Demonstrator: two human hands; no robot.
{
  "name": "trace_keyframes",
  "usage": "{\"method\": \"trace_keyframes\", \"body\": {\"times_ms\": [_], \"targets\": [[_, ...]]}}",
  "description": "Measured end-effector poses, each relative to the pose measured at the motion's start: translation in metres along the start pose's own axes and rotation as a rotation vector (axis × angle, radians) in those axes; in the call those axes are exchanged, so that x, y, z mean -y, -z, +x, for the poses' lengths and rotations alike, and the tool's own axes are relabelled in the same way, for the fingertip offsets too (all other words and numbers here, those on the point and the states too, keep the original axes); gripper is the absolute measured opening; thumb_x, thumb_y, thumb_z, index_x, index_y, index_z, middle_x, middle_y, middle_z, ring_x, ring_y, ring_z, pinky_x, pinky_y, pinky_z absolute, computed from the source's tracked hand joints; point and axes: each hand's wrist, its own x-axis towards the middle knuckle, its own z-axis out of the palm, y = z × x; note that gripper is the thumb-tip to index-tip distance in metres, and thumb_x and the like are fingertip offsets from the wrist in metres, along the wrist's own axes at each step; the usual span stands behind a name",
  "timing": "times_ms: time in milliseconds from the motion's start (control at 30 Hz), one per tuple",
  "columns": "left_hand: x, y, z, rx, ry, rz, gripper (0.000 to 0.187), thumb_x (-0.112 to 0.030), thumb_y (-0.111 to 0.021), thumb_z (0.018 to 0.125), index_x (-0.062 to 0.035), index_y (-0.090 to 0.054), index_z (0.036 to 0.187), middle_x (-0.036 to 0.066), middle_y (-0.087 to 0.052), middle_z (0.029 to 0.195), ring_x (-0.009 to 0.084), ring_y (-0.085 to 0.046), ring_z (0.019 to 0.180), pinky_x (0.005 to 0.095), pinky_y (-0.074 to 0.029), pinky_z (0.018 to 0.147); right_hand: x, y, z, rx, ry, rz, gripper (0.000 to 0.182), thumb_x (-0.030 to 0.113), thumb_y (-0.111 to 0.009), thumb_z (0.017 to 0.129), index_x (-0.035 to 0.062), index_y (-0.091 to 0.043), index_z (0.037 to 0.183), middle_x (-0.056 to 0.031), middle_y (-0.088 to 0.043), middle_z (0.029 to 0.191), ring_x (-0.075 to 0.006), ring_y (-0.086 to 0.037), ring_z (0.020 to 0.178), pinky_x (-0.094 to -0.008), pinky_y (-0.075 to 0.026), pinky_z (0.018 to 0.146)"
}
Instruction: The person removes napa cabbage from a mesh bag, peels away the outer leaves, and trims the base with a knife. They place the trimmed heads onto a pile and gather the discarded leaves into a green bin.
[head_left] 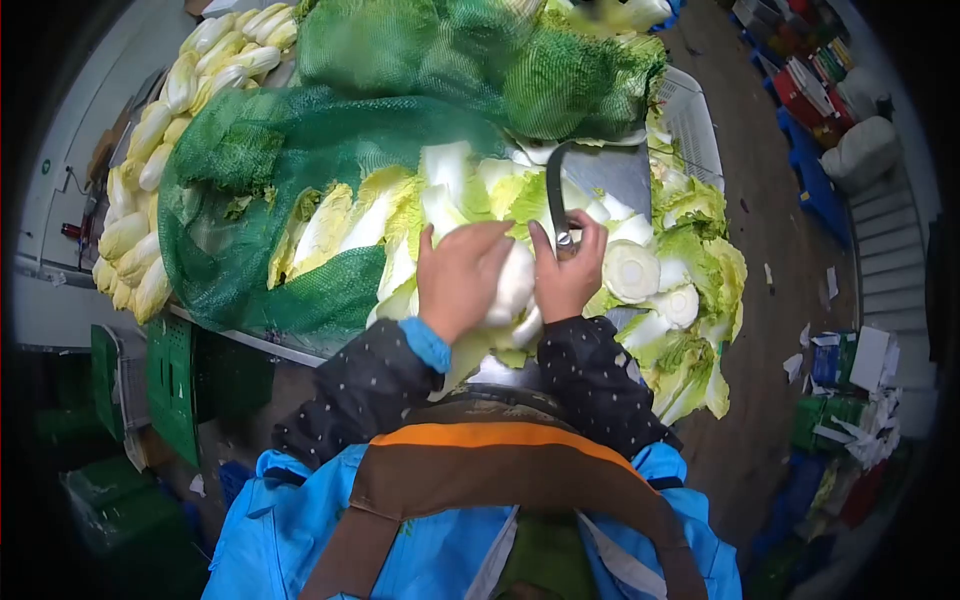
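My left hand (460,275) is wrapped round the left side of a white-based napa cabbage (515,282) over the near part of the table. Against its right side is my right hand (572,268), with the fingers closed on the handle of a curved knife (554,190), whose dark blade arcs up and away. Loose leaves (447,180) lie behind my hands. Cut cabbage bases (632,271) sit just right of my right hand. A green mesh bag (250,290) spreads open to the left, with yellow-green cabbage leaves (330,232) at its mouth.
Pale cabbages (150,240) are piled at the far left. Full green mesh bags (400,50) stand at the back. A white basket (695,125) is behind leaves (700,370) at the table's right edge. Green crates (172,390) stand low left; blue pallets (815,180) are on the right floor.
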Motion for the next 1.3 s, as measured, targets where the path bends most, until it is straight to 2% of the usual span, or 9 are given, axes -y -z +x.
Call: {"method": "trace_keyframes", "body": {"times_ms": [133,300,400,500,633,867,1067,1167,1300], "targets": [[0.015,-0.002,0.007,-0.178,-0.094,0.076,0.025,-0.022,-0.048,0.091,-0.0152,-0.066,0.107,0.008,-0.066,0.098,0.0259,-0.06,0.095,0.0552,-0.025,0.1,-0.045,0.007,-0.018,-0.004,-0.245,-0.024,0.044,0.023,-0.08,0.068,0.006,-0.058,0.102,-0.0073,-0.055,0.1,-0.0242,-0.057,0.089,-0.035,-0.047,0.079],[0.028,-0.016,-0.005,-0.207,-0.143,0.033,0.025,-0.02,-0.05,0.087,-0.0118,-0.064,0.107,0.007,-0.065,0.1,0.0251,-0.057,0.098,0.052,-0.028,0.1,-0.003,0.022,0.002,0.129,0.023,0.356,0.036,0.014,-0.074,0.075,-0.0034,-0.059,0.102,-0.0096,-0.057,0.098,-0.0205,-0.056,0.091,-0.0313,-0.043,0.082],[0.046,-0.023,-0.018,-0.078,0.019,-0.052,0.047,-0.03,-0.061,0.081,-0.0106,-0.052,0.124,0.012,-0.064,0.106,0.0278,-0.057,0.103,0.0514,-0.028,0.101,-0.016,0.011,0.001,0.231,0.0,0.302,0.032,0.019,-0.07,0.08,-0.003,-0.062,0.102,-0.0066,-0.06,0.1,-0.0153,-0.058,0.089,-0.0283,-0.046,0.079],[0.06,-0.016,-0.028,0.077,-0.108,0.039,0.107,-0.049,-0.083,0.05,-0.0102,-0.034,0.136,0.016,-0.059,0.116,0.0325,-0.055,0.109,0.0515,-0.027,0.102,-0.016,0.018,0.003,0.473,-0.328,0.563,0.033,0.021,-0.066,0.085,-0.0003,-0.061,0.11,-0.0068,-0.064,0.102,-0.0099,-0.057,0.09,-0.0243,-0.045,0.08],[0.088,-0.004,0.012,0.459,-0.021,-0.309,0.108,-0.047,-0.088,0.042,-0.007,-0.04,0.13,0.016,-0.062,0.11,0.0327,-0.058,0.103,0.0428,-0.037,0.096,-0.011,0.019,0.001,0.609,-0.342,0.486,0.037,0.015,-0.062,0.086,0.0004,-0.057,0.119,-0.0066,-0.065,0.098,-0.0102,-0.056,0.088,-0.0247,-0.045,0.08],[0.044,0.055,0.06,0.257,-0.49,0.084,0.11,-0.052,-0.088,0.038,-0.0053,-0.043,0.128,0.018,-0.057,0.116,0.0305,-0.052,0.112,0.0469,-0.032,0.103,0.028,0.041,0.06,0.76,-0.226,0.533,0.066,0.007,-0.078,0.066,0.0042,-0.053,0.127,-0.0062,-0.061,0.111,-0.013,-0.055,0.1,-0.0262,-0.045,0.086],[-0.061,0.13,0.104,0.193,-0.556,-0.615,0.074,-0.022,-0.085,0.061,-0.0023,-0.045,0.121,0.009,-0.057,0.108,0.0165,-0.055,0.101,0.0329,-0.045,0.089,0.143,0.069,0.12,0.61,0.169,1.125,0.091,0.004,-0.084,0.057,-0.0025,-0.036,0.134,-0.0143,-0.044,0.133,-0.0224,-0.045,0.121,-0.0345,-0.038,0.102],[-0.046,0.108,0.108,0.16,-0.1,-1.245,0.054,-0.015,-0.073,0.076,-0.0024,-0.046,0.121,0.006,-0.059,0.105,0.0153,-0.057,0.092,0.0302,-0.049,0.078,0.12,0.055,0.109,0.377,0.44,0.535,0.094,0.011,-0.086,0.056,-0.0029,-0.035,0.134,-0.0166,-0.043,0.133,-0.025,-0.044,0.121,-0.0352,-0.037,0.102],[0.002,0.077,0.101,0.238,-0.036,-1.532,0.04,-0.027,-0.038,0.098,-0.0028,-0.042,0.13,0.011,-0.054,0.123,0.0228,-0.054,0.111,0.0378,-0.044,0.096,0.074,0.041,0.037,0.315,0.033,0.711,0.083,0.004,-0.081,0.059,-0.0037,-0.038,0.13,-0.0135,-0.047,0.127,-0.0233,-0.05,0.113,-0.0344,-0.045,0.093]]}}
